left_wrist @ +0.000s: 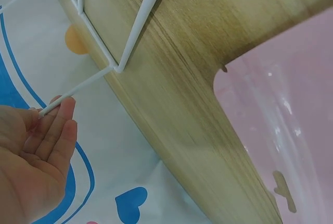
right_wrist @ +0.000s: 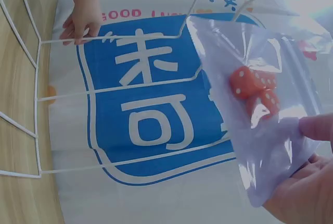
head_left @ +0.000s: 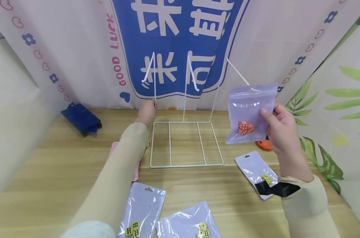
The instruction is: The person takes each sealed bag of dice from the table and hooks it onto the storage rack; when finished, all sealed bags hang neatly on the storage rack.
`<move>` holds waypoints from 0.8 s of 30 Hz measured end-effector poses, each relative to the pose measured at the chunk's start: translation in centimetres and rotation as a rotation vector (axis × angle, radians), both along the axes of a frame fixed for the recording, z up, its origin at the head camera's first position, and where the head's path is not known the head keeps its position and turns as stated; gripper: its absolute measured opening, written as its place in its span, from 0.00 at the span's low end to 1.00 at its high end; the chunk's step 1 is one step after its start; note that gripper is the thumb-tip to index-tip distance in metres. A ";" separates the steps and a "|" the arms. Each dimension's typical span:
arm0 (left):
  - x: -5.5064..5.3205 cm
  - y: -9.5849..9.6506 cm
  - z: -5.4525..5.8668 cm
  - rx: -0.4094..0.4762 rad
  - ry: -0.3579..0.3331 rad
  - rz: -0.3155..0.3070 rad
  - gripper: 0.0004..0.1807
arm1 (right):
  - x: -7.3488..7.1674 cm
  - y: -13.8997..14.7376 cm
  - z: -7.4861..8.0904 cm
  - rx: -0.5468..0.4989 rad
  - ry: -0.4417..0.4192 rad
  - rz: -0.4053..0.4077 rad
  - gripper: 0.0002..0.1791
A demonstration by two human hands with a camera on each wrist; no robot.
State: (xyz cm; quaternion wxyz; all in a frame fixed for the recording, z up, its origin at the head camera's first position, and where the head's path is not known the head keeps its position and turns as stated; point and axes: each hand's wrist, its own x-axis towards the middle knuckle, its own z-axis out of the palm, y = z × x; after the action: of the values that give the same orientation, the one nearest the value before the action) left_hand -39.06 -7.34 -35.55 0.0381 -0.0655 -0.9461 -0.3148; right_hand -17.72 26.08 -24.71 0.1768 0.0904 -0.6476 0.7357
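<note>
A white wire rack (head_left: 187, 165) stands on the table, with three uprights ending in hooked arms. My left hand (head_left: 147, 114) pinches its left upright (left_wrist: 78, 87) low down, between thumb and fingers. On the other side, my right hand (head_left: 282, 129) holds a clear lilac zip bag (head_left: 252, 102) by its right edge, thumb in front and fingers behind. Red dice (head_left: 244, 128) with white dots lie inside the bag. The bag's top meets the tip of the rack's right arm (head_left: 238, 72); whether the arm passes through the hang hole I cannot tell.
Lilac bags with yellow dice lie at the front left (head_left: 147, 205), front middle (head_left: 186, 218) and right (head_left: 251, 165). A pink bag (left_wrist: 281, 94) is partly under my left forearm. A dark blue packet (head_left: 81, 118) lies back left, an orange object (head_left: 264, 144) at right. A printed curtain (head_left: 88, 59) hangs behind.
</note>
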 end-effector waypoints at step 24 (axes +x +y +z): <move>-0.1 0.1 0.1 -0.018 -0.019 0.005 0.09 | -6.6 -0.7 0.1 0.243 -0.229 -0.226 0.16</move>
State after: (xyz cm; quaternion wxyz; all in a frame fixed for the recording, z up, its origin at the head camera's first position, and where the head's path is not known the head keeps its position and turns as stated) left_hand -39.13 -7.28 -35.40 0.0291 -0.0606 -0.9495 -0.3066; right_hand -24.34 25.39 -24.63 0.1715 -0.0466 -0.7535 0.6330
